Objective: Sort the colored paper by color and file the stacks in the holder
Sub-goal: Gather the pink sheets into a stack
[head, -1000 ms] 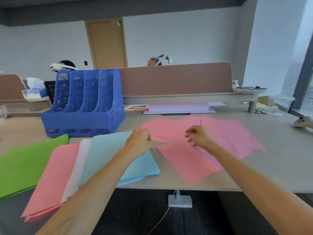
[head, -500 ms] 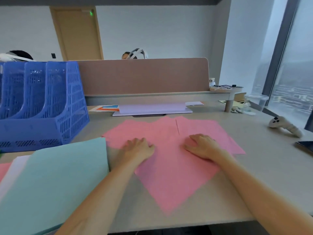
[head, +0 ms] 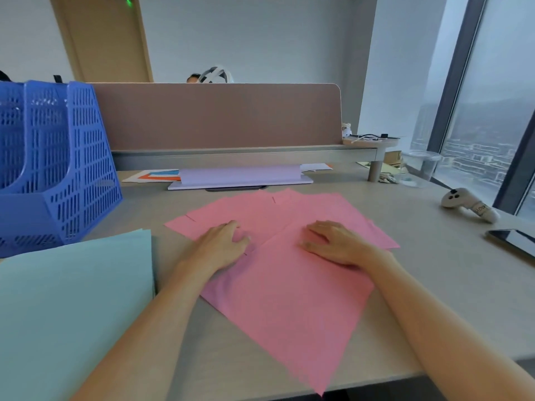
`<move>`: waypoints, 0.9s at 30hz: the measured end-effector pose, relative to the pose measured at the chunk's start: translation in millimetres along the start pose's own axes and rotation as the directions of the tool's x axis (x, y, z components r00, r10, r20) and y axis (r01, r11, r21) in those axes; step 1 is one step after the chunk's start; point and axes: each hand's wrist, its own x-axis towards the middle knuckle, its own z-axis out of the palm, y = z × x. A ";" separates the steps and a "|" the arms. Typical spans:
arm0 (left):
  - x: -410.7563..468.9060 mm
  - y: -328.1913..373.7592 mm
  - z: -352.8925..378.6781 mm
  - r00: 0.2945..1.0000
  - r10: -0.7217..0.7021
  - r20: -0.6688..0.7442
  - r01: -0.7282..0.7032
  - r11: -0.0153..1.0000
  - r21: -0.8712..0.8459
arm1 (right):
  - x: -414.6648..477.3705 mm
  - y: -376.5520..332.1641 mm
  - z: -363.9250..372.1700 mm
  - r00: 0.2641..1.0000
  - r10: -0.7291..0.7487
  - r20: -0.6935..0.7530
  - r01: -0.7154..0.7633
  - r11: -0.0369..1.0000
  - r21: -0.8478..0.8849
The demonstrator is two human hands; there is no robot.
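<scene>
Both hands have dropped from pinching at the sheets to lying flat. Left hand (head: 220, 247) and right hand (head: 333, 243) press palm-down, grip spread with fingers apart, holding nothing, on the fanned pink paper (head: 289, 299) mid-worktop (head: 434, 270). Teal paper (head: 72, 308) lies left, before the blue holder (head: 58, 169).

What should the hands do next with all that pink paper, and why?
Probably slide the pink sheets together into one squared stack. Both the left hand and right hand lie flat on them, but the sheets are fanned at different angles, too untidy to go into the blue holder.
</scene>
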 end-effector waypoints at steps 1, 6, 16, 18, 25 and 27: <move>-1.2 0.9 -1.9 1.000 0.007 -0.013 -0.007 1.000 -0.017 | -0.5 1.9 -0.3 1.000 0.026 -0.007 -0.026 1.000 -0.015; -7.2 2.8 -8.2 0.999 0.027 -0.033 -0.030 0.996 -0.083 | -2.5 6.0 -2.1 0.969 0.216 -0.123 -0.229 0.967 -0.112; -10.6 -4.6 -6.5 0.971 -0.234 0.039 0.218 0.945 0.245 | -4.0 20.2 0.0 0.918 0.383 -0.107 -0.391 0.918 -0.064; -7.5 -3.0 -6.0 0.980 -0.187 0.065 0.168 0.959 0.228 | -3.8 18.3 0.4 0.937 0.334 -0.097 -0.337 0.941 -0.015; -9.6 6.4 -7.7 0.993 -0.012 0.117 0.003 0.996 0.084 | -5.2 4.6 -4.0 0.990 0.138 -0.019 -0.136 0.985 0.102; -12.1 7.8 -10.1 0.994 -0.010 0.107 0.011 1.000 -0.009 | -6.2 4.0 -7.0 0.994 0.104 -0.014 -0.101 0.983 0.153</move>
